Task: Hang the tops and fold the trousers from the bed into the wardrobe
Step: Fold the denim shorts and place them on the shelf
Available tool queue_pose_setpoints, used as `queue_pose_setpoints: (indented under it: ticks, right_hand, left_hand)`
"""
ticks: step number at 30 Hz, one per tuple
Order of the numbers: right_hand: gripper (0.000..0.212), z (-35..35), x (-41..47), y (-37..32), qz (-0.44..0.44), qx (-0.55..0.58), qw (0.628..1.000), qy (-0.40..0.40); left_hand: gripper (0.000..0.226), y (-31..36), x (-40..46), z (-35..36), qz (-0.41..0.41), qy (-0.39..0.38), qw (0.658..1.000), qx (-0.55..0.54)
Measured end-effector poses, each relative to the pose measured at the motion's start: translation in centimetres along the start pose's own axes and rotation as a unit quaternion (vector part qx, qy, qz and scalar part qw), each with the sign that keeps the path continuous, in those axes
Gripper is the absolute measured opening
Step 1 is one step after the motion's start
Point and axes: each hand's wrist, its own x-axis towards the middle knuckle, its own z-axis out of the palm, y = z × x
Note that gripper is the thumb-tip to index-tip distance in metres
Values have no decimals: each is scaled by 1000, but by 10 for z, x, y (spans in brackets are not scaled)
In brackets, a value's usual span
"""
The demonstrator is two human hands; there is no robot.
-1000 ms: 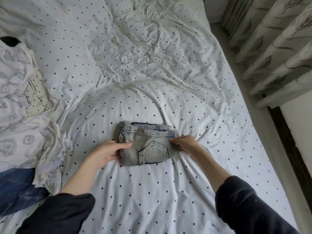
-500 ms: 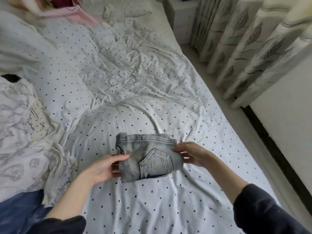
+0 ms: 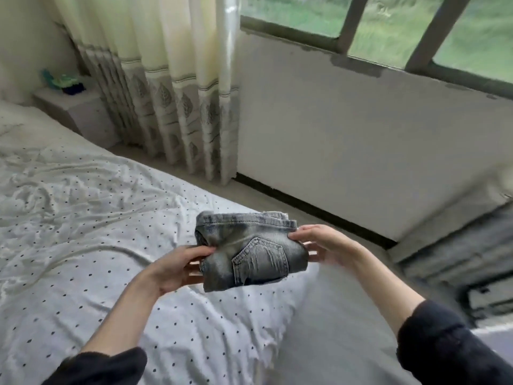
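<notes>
Faded grey-blue denim, folded into a compact bundle, was the pair of jeans (image 3: 251,252) held in the air above the near edge of the bed (image 3: 83,232), clear of the sheet. A stitched back pocket faced up on the bundle, and the waistband ran along its far edge.

The left hand (image 3: 177,266) held the bundle's left end, thumb on top and fingers underneath, its grip clamped on the cloth. The right hand (image 3: 323,243) held the right end in the same way, thumb pressed on the upper face near the waistband and fingers curled below, so both grips were closed on the jeans. Dark sleeves (image 3: 444,348) covered both forearms down to just short of the wrists.

The bed carried a white sheet with small dark dots, rumpled into many creases. Beyond it a pale curtain (image 3: 172,87) with a band of grey leaf prints hung down to the floor, beside a white vertical pipe (image 3: 230,51). A small white nightstand (image 3: 80,109) stood in the corner near the bed's head, with some blue and green things on top, too blurred to tell. A window (image 3: 388,26) with dark frames showed greenery outside, above a plain white wall (image 3: 347,134) with a dark skirting strip at its foot.
</notes>
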Motion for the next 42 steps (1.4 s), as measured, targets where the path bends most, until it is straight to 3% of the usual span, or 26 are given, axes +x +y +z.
queue_pose_setpoints:
  ticks: [7, 11, 17, 18, 20, 23, 28, 33, 38, 42]
  right_hand:
    - [21, -128, -137, 101, 4, 142, 975, 173]
    - [13, -199, -238, 164, 1, 219, 938, 269]
    - [10, -268, -393, 250, -6, 292, 846, 447]
    - [11, -274, -414, 255, -7, 297, 830, 472]
    - [12, -285, -459, 262, -12, 303, 796, 524]
    - [12, -302, -519, 263, -29, 290, 750, 594]
    - [9, -320, -623, 243, -63, 266, 631, 726]
    - [6, -313, -704, 228, -98, 224, 547, 801]
    - [7, -310, -776, 237, -113, 202, 495, 838]
    - [9, -314, -837, 250, -107, 172, 460, 864]
  left_hand:
    - [14, -6, 23, 180, -14, -174, 974, 145]
    - [25, -14, 19, 314, -36, -299, 930, 210]
    - [3, -54, -7, 516, -40, -444, 846, 293]
    - [11, -60, -13, 544, -35, -462, 834, 300]
    - [16, -68, -29, 598, -24, -502, 802, 322]
    - [6, -67, -53, 675, 0, -562, 751, 347]
    - [11, -48, -122, 806, 36, -679, 650, 340]
    - [30, -33, -199, 896, 91, -763, 554, 321]
    - [12, -43, -277, 968, 150, -801, 493, 305]
    - [16, -59, -334, 1017, 170, -827, 446, 295]
